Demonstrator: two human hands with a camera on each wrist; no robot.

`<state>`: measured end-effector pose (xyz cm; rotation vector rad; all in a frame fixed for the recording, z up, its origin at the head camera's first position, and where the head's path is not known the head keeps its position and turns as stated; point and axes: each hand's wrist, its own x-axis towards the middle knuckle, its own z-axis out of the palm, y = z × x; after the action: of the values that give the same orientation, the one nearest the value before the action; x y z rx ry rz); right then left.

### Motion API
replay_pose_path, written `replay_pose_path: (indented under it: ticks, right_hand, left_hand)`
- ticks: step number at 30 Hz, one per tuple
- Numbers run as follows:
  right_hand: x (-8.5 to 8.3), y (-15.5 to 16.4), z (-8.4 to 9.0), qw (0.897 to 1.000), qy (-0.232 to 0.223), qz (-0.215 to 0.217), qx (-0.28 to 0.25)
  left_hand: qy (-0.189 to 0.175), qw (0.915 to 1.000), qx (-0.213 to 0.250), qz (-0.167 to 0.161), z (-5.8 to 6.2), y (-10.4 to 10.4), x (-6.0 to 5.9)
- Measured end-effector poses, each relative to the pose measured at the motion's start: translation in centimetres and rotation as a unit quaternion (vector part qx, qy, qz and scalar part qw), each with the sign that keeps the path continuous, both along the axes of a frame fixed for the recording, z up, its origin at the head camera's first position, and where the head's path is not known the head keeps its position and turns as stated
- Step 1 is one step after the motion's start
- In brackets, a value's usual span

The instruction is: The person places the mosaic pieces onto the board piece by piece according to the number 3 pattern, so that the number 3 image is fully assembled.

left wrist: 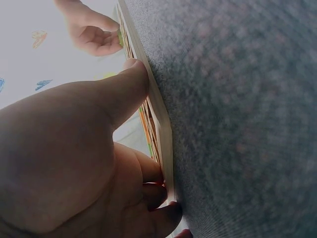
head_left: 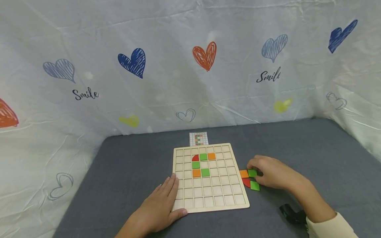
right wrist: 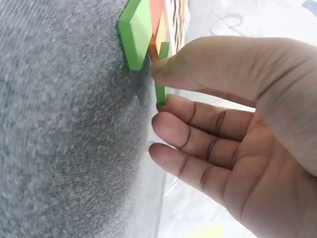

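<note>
A wooden grid board [head_left: 208, 191] lies on the dark cloth. Set in its upper cells are green and orange square tiles and a red rounded tile [head_left: 195, 158]. My left hand [head_left: 160, 201] rests at the board's lower left corner, fingers along the left edge and thumb on the front edge. Right of the board, my right hand [head_left: 272, 172] pinches a green square tile [right wrist: 162, 74] between thumb and finger; in the right wrist view it stands tilted. Beside it lie an orange tile [head_left: 243, 174], a red rounded tile [head_left: 246, 182] and another green tile [head_left: 255, 185].
A small printed pattern card [head_left: 198, 138] lies behind the board. A black object [head_left: 291, 214] is by the right forearm, partly hidden. A white sheet [head_left: 166, 92] printed with hearts hangs behind the grey cloth surface [head_left: 128, 178].
</note>
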<state>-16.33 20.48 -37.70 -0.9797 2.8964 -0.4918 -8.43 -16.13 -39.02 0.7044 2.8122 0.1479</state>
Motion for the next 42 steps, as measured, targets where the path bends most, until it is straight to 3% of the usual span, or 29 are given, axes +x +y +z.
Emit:
replay_pose_path:
  ticks: [9, 18, 33, 42]
  right_hand:
    - [0.5, -1.1, -0.1, 0.999, 0.005, 0.026, -0.033]
    - [0.6, -2.8, -0.2, 0.996, 0.03, 0.071, -0.034]
    - [0.7, -6.3, -0.2, 0.993, 0.056, 0.105, -0.016]
    - [0.4, -8.4, -0.1, 0.991, 0.037, 0.13, -0.019]
  left_hand:
    - [-0.001, 1.0, 0.006, -0.004, 0.1, 0.1, -0.2]
    - [0.002, 1.0, 0.004, -0.001, 0.1, 0.1, 0.0]
    - [0.009, 0.9997, 0.022, -0.005, 0.2, 0.0, 0.1]
    - [0.002, 1.0, 0.009, 0.004, -0.1, 0.0, 0.0]
